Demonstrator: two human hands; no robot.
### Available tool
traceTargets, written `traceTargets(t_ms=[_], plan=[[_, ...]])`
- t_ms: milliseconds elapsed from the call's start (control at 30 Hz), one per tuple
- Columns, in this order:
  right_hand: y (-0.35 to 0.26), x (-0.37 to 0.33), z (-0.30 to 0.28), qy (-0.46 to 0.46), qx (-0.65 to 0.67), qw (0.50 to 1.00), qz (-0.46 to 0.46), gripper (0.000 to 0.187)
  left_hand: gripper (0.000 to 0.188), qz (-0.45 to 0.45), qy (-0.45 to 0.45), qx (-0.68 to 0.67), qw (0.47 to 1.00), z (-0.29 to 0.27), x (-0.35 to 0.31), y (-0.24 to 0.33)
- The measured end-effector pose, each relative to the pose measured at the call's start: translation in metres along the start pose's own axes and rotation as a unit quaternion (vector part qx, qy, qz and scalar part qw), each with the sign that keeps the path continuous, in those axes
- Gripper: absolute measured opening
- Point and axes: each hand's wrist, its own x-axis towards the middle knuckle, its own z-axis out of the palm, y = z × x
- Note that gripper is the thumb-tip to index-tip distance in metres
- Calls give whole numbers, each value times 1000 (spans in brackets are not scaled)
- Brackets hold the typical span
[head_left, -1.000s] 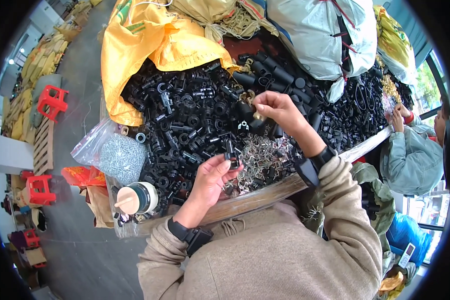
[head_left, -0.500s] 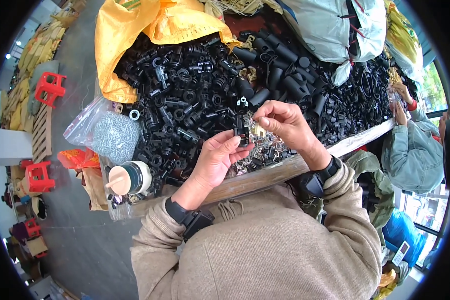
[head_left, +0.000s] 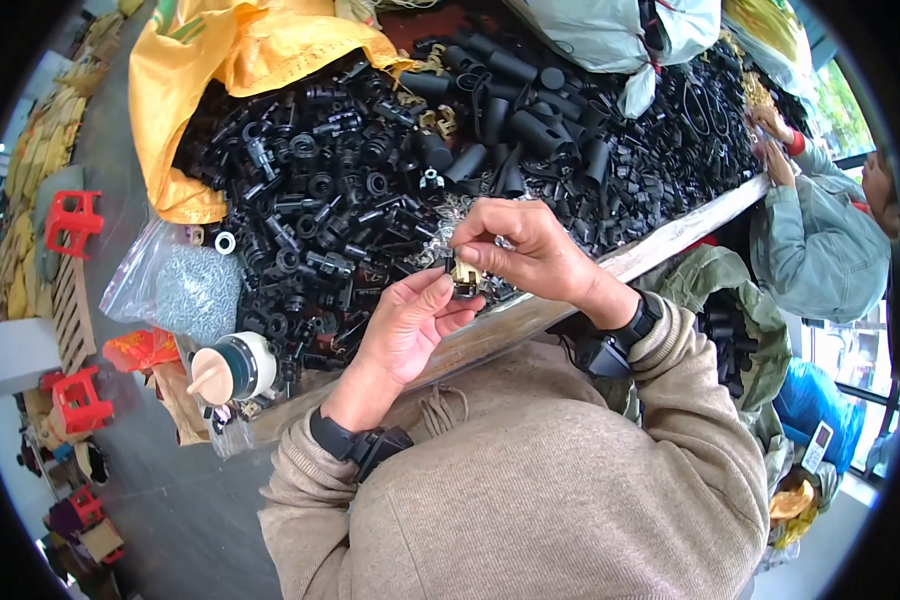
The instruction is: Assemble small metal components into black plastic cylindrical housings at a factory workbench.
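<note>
My left hand [head_left: 402, 328] is closed on a small black plastic part [head_left: 466, 292], held upright between thumb and fingers above the near edge of the table. From above, my right hand [head_left: 532, 248] pinches a brass-coloured metal piece [head_left: 465, 272] against that part. The fingers hide much of both, so how far the piece sits inside cannot be made out. Beyond the hands spreads a heap of black plastic parts [head_left: 320, 185]. Small silvery metal bits [head_left: 448, 225] lie scattered just behind my fingers.
At left stand a lidded cup [head_left: 235, 368] and a clear bag of small silvery pieces [head_left: 198, 290]. A yellow sack [head_left: 160, 130] and black tubes [head_left: 545, 130] lie farther back. White sacks [head_left: 610, 35] rest behind. Another person [head_left: 820, 240] works at the right. Red stools [head_left: 75, 222] stand on the floor.
My right hand has brought the brass-coloured piece from beside the black part to against it. Both hands now sit closer together, and the whole view has shifted.
</note>
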Motion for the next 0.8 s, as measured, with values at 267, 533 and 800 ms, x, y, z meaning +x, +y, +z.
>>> traceTargets(t_ms=[267, 533, 800], plan=[[6, 0, -3, -10, -65, 997, -45, 9, 27, -26, 1, 16, 1000, 0, 8, 3], [14, -41, -32, 92, -234, 968, 4, 12, 23, -28, 25, 74, 997, 1, 15, 7], [78, -97, -51, 80, -471, 860, 177, 18, 29, -36, 46, 45, 997, -8, 22, -1]])
